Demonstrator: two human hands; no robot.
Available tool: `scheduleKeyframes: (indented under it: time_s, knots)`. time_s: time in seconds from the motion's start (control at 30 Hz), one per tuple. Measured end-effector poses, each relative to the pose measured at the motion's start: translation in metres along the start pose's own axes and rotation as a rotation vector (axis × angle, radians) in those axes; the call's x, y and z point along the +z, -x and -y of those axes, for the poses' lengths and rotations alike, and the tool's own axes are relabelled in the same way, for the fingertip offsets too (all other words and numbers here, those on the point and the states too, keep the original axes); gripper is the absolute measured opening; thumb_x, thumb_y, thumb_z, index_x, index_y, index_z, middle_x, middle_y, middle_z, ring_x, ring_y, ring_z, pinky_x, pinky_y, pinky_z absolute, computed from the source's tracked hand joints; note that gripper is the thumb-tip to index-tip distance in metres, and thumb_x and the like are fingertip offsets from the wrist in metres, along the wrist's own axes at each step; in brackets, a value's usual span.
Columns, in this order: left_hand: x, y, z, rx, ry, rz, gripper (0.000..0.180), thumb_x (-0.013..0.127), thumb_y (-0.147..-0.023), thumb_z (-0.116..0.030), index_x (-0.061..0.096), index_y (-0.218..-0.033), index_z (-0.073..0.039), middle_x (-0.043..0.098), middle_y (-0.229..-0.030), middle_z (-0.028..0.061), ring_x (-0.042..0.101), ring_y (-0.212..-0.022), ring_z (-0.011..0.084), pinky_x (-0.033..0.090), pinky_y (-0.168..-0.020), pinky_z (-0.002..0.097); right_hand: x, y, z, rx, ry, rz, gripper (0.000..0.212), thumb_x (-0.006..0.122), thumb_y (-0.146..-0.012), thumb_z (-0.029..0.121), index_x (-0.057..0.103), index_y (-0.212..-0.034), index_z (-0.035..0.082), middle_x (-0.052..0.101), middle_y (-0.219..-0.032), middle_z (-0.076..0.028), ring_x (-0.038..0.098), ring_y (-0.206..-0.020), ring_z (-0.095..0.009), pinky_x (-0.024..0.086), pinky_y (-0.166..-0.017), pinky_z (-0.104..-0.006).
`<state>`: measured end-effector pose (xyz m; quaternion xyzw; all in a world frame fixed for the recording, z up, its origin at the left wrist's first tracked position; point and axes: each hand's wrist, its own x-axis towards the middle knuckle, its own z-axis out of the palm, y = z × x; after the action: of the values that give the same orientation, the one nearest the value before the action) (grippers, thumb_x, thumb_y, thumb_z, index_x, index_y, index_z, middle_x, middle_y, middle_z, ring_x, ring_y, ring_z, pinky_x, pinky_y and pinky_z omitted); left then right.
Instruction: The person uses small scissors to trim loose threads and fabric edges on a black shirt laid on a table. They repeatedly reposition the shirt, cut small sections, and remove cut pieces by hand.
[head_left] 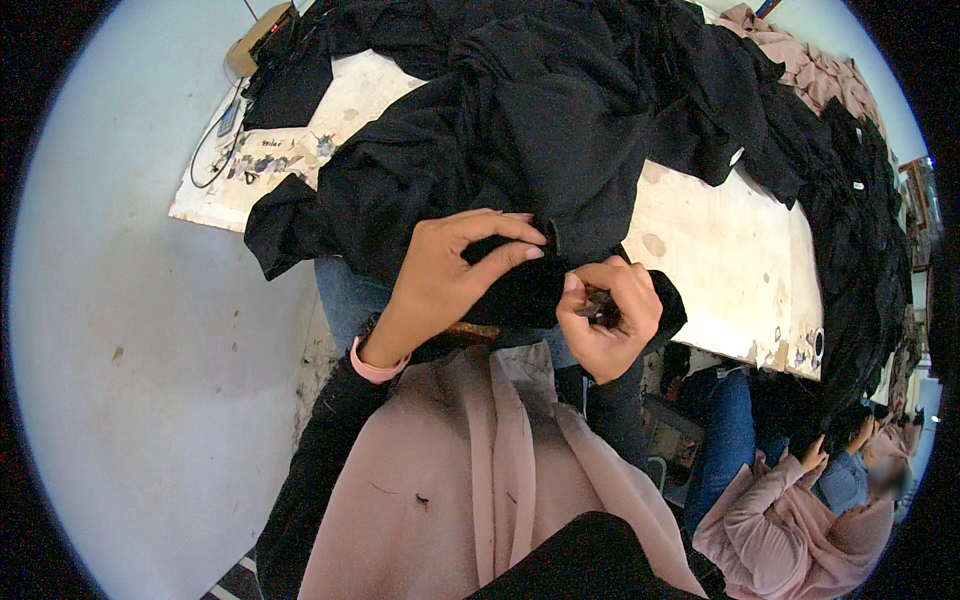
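Left hand (pixel 440 278) angles rightward, pinching black cloth (pixel 520 130); right hand (pixel 632 305) curls close by, fingers bent inward; their exact hold I cannot tell

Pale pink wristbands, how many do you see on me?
1: a narrow pale pink wristband between your bare left hand and its long black sleeve. None shows at your bare right hand; others could be hidden under the sleeves.

The black cloth (pixel 550 130) looks matt and finely textured; the counter (pixel 715 265) scuffed and stained; the pink wristband (pixel 377 369) like smooth plastic; the pink scarf (pixel 415 450) smooth, matt fabric.
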<state>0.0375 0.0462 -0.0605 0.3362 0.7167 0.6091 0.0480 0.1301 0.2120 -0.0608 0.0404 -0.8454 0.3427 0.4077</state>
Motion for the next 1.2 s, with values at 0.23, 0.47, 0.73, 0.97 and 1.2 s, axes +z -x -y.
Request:
scheduleKeyframes:
  time_s: [0.23,0.47,0.73,0.97,1.2]
  knots:
    - [-0.016,-0.017,-0.004,-0.221,0.340,0.039,0.018,0.071,-0.092,-0.011,0.072,-0.107,0.000,0.070,-0.095,-0.0004,0.060,-0.085,0.0037,0.046,-0.076,0.0189,-0.009,-0.016,0.012,-0.069,-0.032,0.031,0.018,0.075,-0.067,0.005,0.066,-0.082,0.009,0.059,-0.064,-0.003,0.055,-0.052,-0.019,0.035,-0.054,-0.0320]
    - [-0.024,-0.026,-0.005,-0.223,0.382,0.046,0.024,0.069,-0.095,-0.018,0.071,-0.109,0.001,0.069,-0.095,-0.0006,0.057,-0.085,0.0027,0.043,-0.075,0.0169,-0.006,-0.033,0.004,-0.131,0.157,-0.076,0.030,0.080,-0.073,0.007,0.069,-0.101,0.008,0.069,-0.091,-0.007,0.064,-0.077,-0.019,0.037,-0.067,-0.0325]
    - [-0.023,-0.030,-0.001,-0.220,0.487,0.071,0.025,0.068,-0.095,-0.018,0.071,-0.110,0.002,0.069,-0.096,0.0003,0.058,-0.086,0.0029,0.044,-0.076,0.0172,0.000,-0.042,-0.002,-0.264,0.320,-0.021,0.040,0.081,-0.073,0.016,0.073,-0.112,0.016,0.067,-0.089,0.003,0.059,-0.070,-0.014,0.036,-0.070,-0.0319]
    - [-0.020,-0.031,-0.001,-0.255,0.510,0.079,0.025,0.071,-0.093,-0.019,0.070,-0.110,0.000,0.067,-0.096,-0.0020,0.056,-0.085,0.0034,0.043,-0.077,0.0190,0.003,-0.042,-0.002,-0.313,0.445,-0.045,0.041,0.081,-0.074,0.018,0.073,-0.114,0.015,0.067,-0.089,0.003,0.056,-0.068,-0.014,0.035,-0.068,-0.0323]
    - [-0.020,-0.030,-0.001,-0.261,0.503,0.038,0.025,0.070,-0.094,-0.016,0.071,-0.111,0.002,0.071,-0.099,0.0021,0.061,-0.090,0.0050,0.047,-0.081,0.0189,0.001,-0.040,0.010,-0.224,0.352,-0.128,0.042,0.082,-0.072,0.014,0.072,-0.113,0.013,0.067,-0.089,0.000,0.058,-0.067,-0.017,0.036,-0.064,-0.0333]
